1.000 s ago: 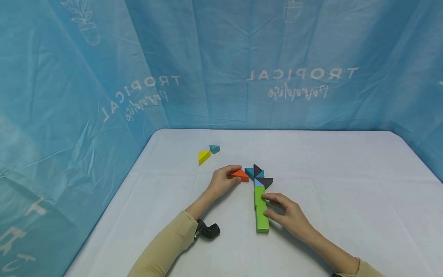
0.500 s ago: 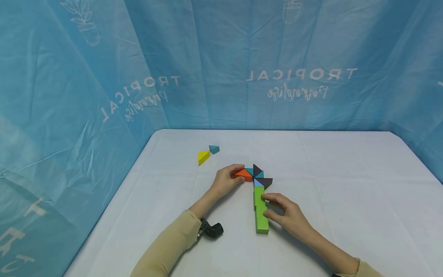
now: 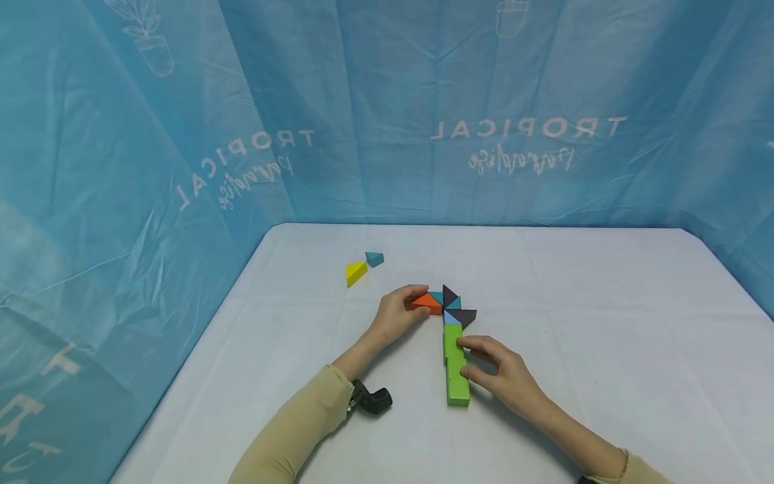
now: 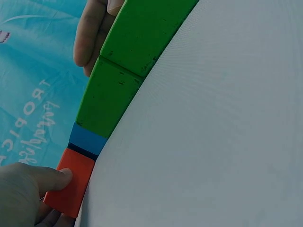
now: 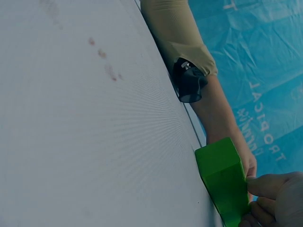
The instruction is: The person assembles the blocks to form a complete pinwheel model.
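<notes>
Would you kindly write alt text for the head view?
A person's left hand holds an orange triangular block beside teal, blue and dark triangular blocks; the right hand touches two green rectangular blocks end to end on a white table.

head: bright | shadows: soft | wrist views: dimmer | faint moiré across tabletop (image 4: 213,118)

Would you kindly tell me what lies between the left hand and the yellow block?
Only a bare stretch of white tabletop lies between the left hand and the yellow block; the head view shows this.
</notes>
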Demonstrator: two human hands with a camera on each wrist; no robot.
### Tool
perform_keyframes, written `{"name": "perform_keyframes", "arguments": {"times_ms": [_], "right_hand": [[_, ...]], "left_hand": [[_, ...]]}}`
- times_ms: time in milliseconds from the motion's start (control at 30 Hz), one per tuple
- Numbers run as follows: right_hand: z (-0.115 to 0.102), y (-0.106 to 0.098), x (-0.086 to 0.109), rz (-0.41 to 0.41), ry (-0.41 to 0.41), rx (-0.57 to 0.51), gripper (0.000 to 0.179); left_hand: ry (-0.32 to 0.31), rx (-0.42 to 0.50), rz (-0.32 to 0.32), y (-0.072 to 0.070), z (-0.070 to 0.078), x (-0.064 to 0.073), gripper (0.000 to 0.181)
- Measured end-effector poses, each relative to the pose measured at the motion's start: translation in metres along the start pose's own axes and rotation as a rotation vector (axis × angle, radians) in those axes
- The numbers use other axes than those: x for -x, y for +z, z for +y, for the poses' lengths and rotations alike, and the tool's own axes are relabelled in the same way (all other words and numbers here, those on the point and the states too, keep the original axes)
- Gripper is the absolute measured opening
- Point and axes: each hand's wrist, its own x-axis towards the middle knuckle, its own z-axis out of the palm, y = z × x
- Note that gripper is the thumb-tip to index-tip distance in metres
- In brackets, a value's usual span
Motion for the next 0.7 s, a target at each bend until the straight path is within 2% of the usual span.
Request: {"name": "perform_keyframes", "arguments": {"times_ms": [167, 267, 433, 600, 700], "right_hand": [[0.0, 0.001, 0.0, 0.007, -0.005, 0.0, 0.042], [0.0, 0.001, 0.0, 0.009, 0.0, -0.009, 0.042], [0.0, 0.002, 0.001, 0.008, 0.015, -0.02, 0.042], [0.001, 0.002, 0.002, 0.011, 0.008, -0.024, 0.042], [-0.001, 0.001, 0.001, 0.011, 0.001, -0.024, 0.042]], "left_hand": [[0.006, 0.023, -0.004, -0.001, -0.001, 0.0, 0.043], [0.004, 0.055, 0.024, -0.005, 0.001, -0.002, 0.04], [-0.016, 0.076, 0.164, -0.018, -0.005, -0.009, 0.034], [-0.126, 0.077, 0.303, -0.035, -0.025, -0.019, 0.032], [-0.166, 0.05, 0.363, -0.047, -0.035, -0.024, 0.031]]}}
